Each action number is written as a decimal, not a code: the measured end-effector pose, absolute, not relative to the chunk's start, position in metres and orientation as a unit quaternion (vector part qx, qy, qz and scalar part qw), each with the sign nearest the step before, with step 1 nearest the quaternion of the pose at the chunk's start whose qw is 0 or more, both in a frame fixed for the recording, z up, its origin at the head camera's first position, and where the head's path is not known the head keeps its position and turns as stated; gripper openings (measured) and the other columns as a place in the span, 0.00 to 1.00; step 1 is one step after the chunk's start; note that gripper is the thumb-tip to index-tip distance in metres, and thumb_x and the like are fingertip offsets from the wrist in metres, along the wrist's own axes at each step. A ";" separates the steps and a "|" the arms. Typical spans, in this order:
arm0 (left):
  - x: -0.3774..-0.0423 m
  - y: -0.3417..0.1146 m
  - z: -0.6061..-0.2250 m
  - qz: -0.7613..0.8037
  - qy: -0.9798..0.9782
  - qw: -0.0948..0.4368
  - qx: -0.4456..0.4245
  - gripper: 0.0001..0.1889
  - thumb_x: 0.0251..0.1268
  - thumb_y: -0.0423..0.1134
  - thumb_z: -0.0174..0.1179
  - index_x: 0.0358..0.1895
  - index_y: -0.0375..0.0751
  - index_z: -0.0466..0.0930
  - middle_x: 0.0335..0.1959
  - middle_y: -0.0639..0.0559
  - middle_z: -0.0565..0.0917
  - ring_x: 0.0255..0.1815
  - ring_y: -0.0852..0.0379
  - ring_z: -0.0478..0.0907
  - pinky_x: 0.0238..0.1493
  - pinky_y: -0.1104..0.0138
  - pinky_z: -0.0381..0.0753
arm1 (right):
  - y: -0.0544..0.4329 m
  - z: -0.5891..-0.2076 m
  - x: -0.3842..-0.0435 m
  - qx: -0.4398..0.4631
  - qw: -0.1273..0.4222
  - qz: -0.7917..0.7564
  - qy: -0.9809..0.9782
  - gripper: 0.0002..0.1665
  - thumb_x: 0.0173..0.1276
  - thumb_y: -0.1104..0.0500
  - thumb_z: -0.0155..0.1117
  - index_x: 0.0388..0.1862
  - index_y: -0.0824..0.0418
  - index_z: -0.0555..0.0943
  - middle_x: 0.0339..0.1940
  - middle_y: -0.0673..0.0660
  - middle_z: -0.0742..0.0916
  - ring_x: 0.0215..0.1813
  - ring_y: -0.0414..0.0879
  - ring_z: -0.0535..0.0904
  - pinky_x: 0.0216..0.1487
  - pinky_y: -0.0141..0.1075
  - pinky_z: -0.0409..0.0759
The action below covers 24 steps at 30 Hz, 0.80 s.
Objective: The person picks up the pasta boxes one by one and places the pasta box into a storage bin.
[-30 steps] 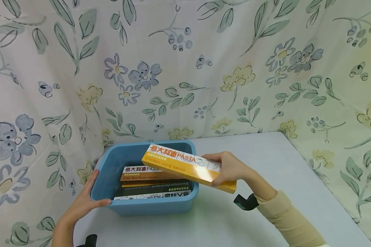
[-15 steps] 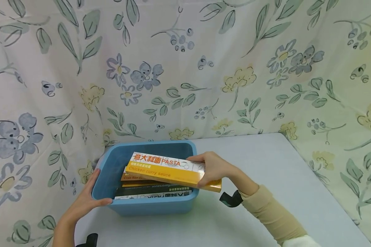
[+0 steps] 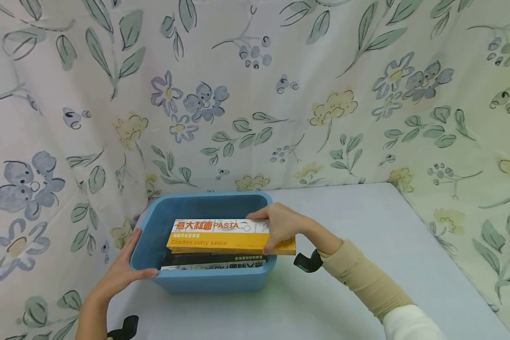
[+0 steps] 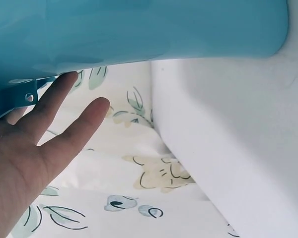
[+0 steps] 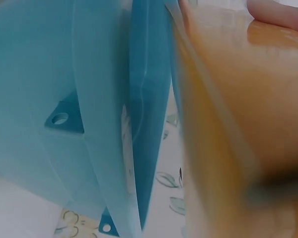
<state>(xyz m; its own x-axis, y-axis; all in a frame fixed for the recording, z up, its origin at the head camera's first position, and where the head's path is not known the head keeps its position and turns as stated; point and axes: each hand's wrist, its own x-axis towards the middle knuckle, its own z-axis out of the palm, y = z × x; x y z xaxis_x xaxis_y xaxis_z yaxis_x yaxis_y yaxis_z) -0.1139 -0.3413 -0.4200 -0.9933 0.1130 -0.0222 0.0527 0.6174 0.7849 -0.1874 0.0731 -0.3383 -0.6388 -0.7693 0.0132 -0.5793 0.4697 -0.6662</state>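
My right hand [image 3: 286,222] grips the right end of a yellow-and-white pasta box [image 3: 212,236] labelled "Chicken curry sauce". The box lies nearly level over the blue plastic bin [image 3: 212,273], its right end jutting past the rim. Beneath it, inside the bin, show a dark pasta box [image 3: 212,259] and a white pasta edge [image 3: 238,265]; the Crab Roe box is hidden. At the bin's left front corner, my left hand [image 3: 121,269] touches the rim with spread fingers. The left wrist view has that hand's fingers extended along the bin's outer side.
The bin stands on a white table [image 3: 344,283] near its left edge. A floral curtain [image 3: 246,118] hangs behind and to both sides. Small tabs with holes [image 5: 62,118] stick out below the bin's rim in the right wrist view.
My right hand has carried the chicken curry pasta box left and levelled it over the bin, covering the Crab Roe box. My left hand stays at the bin's corner.
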 end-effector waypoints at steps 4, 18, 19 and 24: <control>-0.115 -0.340 -0.419 0.434 0.899 0.031 0.050 0.62 0.48 0.39 0.72 0.79 0.41 0.32 0.77 0.32 0.33 0.73 0.23 0.33 0.55 0.22 0.43 | 0.069 -0.337 -0.191 -0.410 0.155 -0.324 0.838 0.46 0.40 0.56 0.81 0.62 0.67 0.78 0.54 0.56 0.85 0.44 0.40 0.79 0.47 0.29 0.79; -0.114 -0.340 -0.416 0.442 0.894 0.037 0.057 0.61 0.49 0.39 0.71 0.79 0.43 0.31 0.78 0.33 0.33 0.73 0.24 0.32 0.56 0.22 0.42 | 0.035 -0.335 -0.200 -0.403 0.190 -0.274 0.852 0.46 0.40 0.57 0.81 0.62 0.67 0.77 0.49 0.56 0.87 0.40 0.38 0.80 0.44 0.26 0.79; -0.113 -0.340 -0.416 0.443 0.894 0.037 0.057 0.61 0.49 0.38 0.71 0.79 0.43 0.31 0.78 0.33 0.33 0.73 0.24 0.32 0.56 0.22 0.42 | 0.032 -0.336 -0.200 -0.401 0.190 -0.268 0.855 0.46 0.40 0.57 0.81 0.63 0.67 0.77 0.50 0.56 0.87 0.40 0.38 0.80 0.43 0.26 0.79; -0.111 -0.342 -0.416 0.445 0.893 0.041 0.054 0.61 0.50 0.38 0.71 0.79 0.42 0.31 0.77 0.32 0.33 0.73 0.23 0.32 0.56 0.22 0.43 | 0.019 -0.340 -0.200 -0.407 0.188 -0.236 0.862 0.46 0.41 0.54 0.81 0.63 0.65 0.77 0.50 0.55 0.87 0.38 0.38 0.78 0.39 0.26 0.78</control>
<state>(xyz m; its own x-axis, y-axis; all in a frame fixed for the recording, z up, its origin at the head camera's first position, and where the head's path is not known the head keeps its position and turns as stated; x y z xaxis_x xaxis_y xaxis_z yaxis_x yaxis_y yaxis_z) -0.1107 -0.3423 -0.4155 -0.9908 0.1333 -0.0244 0.0606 0.5972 0.7998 -0.1999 0.0191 -0.3401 -0.5975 -0.7910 -0.1318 -0.6137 0.5569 -0.5597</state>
